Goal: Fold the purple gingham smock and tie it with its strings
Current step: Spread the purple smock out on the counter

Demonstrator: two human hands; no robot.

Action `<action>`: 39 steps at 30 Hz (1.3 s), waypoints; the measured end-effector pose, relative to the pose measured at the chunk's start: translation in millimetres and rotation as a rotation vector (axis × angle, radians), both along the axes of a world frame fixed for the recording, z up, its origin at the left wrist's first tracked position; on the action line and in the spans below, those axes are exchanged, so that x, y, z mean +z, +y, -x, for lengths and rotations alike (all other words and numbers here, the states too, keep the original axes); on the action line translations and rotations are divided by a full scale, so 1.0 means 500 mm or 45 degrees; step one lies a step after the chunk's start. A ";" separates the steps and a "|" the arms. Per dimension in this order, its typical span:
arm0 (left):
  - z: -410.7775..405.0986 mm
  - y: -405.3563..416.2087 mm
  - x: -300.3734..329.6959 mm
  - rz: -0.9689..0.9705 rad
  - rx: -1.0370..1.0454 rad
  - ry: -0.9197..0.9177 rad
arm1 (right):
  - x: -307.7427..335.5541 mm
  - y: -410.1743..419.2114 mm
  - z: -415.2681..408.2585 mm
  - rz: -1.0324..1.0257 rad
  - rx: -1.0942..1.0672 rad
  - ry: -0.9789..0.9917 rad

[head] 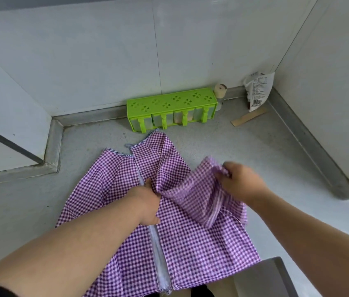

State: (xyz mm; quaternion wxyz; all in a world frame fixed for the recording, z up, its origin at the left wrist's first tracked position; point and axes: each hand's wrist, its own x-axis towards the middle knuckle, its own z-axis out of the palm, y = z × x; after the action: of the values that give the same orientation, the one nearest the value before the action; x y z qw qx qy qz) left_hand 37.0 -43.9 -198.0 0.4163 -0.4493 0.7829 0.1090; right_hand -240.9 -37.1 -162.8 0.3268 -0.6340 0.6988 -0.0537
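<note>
We see the purple gingham smock (126, 189) spread on the grey counter (233, 151), its neckline toward the far wall and its hem at the near edge. The left hand (146, 207) lies on the cloth beside the pale centre strip (156, 243), apparently to pin the body flat; its fingers are tucked under a fold, so we cannot tell their spread. The right hand (241, 182) pinches the cuff end of the right sleeve (199, 194), fingers closed on the fabric, lifting it toward the middle, which we judge an early fold. A green spice rack (170, 109) stands far off, clear of the work.
</note>
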 end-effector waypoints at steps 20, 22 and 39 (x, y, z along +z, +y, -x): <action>0.024 0.007 0.023 -0.125 0.152 0.053 | -0.084 0.121 -0.147 0.007 0.570 0.297; 0.022 0.008 0.027 -0.116 0.204 0.071 | -0.048 0.078 -0.108 -0.012 0.616 0.398; -0.017 0.014 0.001 -0.080 0.262 0.126 | 0.020 -0.018 -0.061 0.302 0.673 0.554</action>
State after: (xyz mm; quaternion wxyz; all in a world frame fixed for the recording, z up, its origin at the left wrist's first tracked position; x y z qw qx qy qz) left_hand 45.8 -37.1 -197.6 0.3777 -0.5083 0.7483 0.1976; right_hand -210.6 -46.3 -152.6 0.0972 -0.8228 0.5529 0.0883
